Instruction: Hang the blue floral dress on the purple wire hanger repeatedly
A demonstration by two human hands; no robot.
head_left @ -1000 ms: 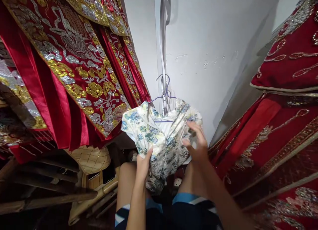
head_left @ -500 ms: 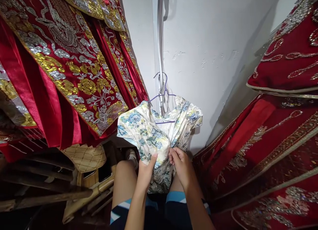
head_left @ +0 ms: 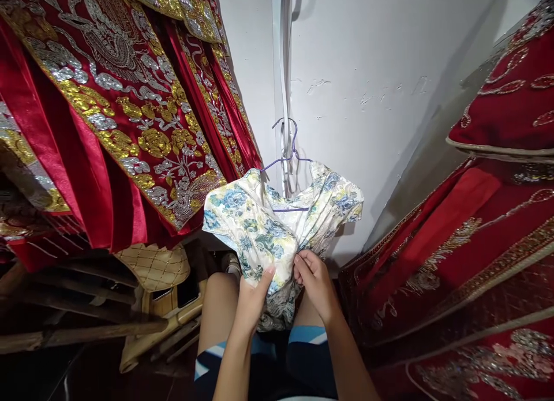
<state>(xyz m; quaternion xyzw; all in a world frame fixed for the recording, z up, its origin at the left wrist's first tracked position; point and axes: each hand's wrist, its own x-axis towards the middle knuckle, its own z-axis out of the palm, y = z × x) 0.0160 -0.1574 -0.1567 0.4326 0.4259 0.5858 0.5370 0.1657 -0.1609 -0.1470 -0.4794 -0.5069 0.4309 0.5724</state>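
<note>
White wall (head_left: 367, 49): it fills the upper middle, and a narrow white strip (head_left: 284, 66) runs down on it.
Red-and-gold cloth (head_left: 156, 118): it hangs on the left side, with shiny flowers, apart from the hands.
Dark red garments (head_left: 497, 228): they stand along the right side, with beaded patterns.
Bamboo chair (head_left: 138, 330): it is low at the left, beside the person's legs (head_left: 219, 308).
Floral garment (head_left: 264, 231): it is in front of the person, on the hanger, between the wall and the legs; its lower part is gathered, and the neck is open.
Purple hanger (head_left: 294, 141): its hook shows above the neck, in front of the white strip; what carries it cannot be told.
Left hand (head_left: 254, 298): it holds the lower front of the floral garment, with the thumb on the cloth and the other fingers (head_left: 248, 287) mostly hidden.
Right hand (head_left: 317, 287): one second ago it is open near the sleeve at the right; now it is at the middle of the front, its fingers closed together and seeming to pinch the edge. Since half a second ago this grip is almost the same. This seems to mean that the front is handled from both sides. Whether a fastener is there is too small to tell.
</note>
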